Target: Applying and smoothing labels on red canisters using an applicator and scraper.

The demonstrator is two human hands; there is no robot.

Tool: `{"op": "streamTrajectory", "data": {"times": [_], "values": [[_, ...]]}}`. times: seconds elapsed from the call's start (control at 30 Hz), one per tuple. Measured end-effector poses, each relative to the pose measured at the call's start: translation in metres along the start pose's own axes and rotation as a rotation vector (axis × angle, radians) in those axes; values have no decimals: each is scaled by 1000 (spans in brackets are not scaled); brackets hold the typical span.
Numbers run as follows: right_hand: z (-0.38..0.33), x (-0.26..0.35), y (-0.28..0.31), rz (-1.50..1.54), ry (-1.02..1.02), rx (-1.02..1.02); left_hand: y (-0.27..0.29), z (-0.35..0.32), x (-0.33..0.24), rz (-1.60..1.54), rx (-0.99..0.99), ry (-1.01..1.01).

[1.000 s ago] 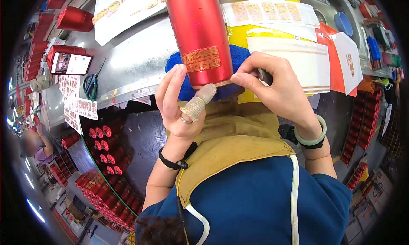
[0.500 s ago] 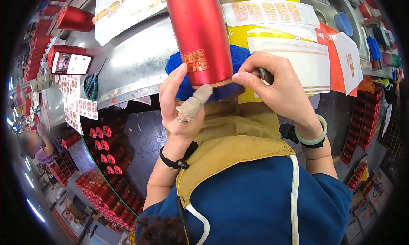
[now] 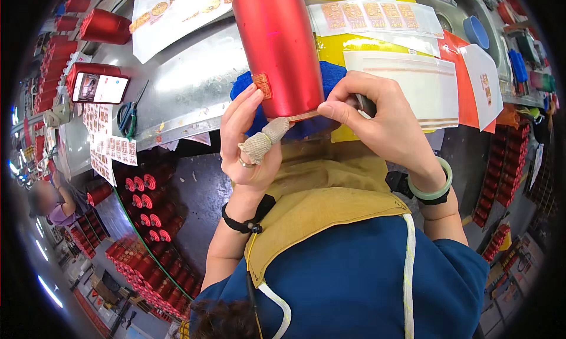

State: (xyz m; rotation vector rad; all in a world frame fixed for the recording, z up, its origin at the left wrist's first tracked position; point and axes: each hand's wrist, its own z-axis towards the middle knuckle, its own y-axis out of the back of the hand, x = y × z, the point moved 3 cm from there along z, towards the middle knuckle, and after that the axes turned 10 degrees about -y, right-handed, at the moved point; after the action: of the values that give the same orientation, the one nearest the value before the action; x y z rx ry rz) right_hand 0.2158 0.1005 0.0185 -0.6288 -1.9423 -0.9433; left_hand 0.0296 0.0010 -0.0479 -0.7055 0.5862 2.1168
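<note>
A shiny red metal canister (image 3: pixel 283 50) lies at a slant on a crumpled blue cloth (image 3: pixel 330 74), its base end toward me. A gold-patterned square decal (image 3: pixel 262 86) sits on its lower left side. My left hand (image 3: pixel 253 141) grips that side, fingers beside the decal. A knitted cover wraps the left thumb, which presses at the base rim. Around the rim runs a narrow gold-brown strip (image 3: pixel 303 116). My right hand (image 3: pixel 383 115) pinches with thumb and index finger at the strip's right end. A grey metallic object (image 3: pixel 367 105) is partly hidden in that palm.
On the metal bench (image 3: pixel 188 85) lie scissors (image 3: pixel 128 116), a phone (image 3: pixel 100 87) and printed decal sheets (image 3: pixel 368 17). A white sheet (image 3: pixel 401 82) and a blue cup (image 3: pixel 475 32) are to the right. Red canisters (image 3: pixel 147 274) stand in rows below left; another person (image 3: pixel 56 203) is far left.
The canister has turned leftward about its length, so its decal now shows narrower at the left edge. My left fingers and covered thumb have shifted slightly; the right hand keeps its pinch.
</note>
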Motion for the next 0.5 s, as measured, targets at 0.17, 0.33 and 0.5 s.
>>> {"op": "streamTrajectory", "data": {"times": [0.17,0.33,0.5], "values": [[0,-1,2,-10,-18,-6,-1,0,-6,-54,-11,-14],[1,-3,1,9,-47,5,-6,13,-18,358,237,-236],[1,-2,-1,-29,4,-12,-3,8,-9,185,68,-97]]}}
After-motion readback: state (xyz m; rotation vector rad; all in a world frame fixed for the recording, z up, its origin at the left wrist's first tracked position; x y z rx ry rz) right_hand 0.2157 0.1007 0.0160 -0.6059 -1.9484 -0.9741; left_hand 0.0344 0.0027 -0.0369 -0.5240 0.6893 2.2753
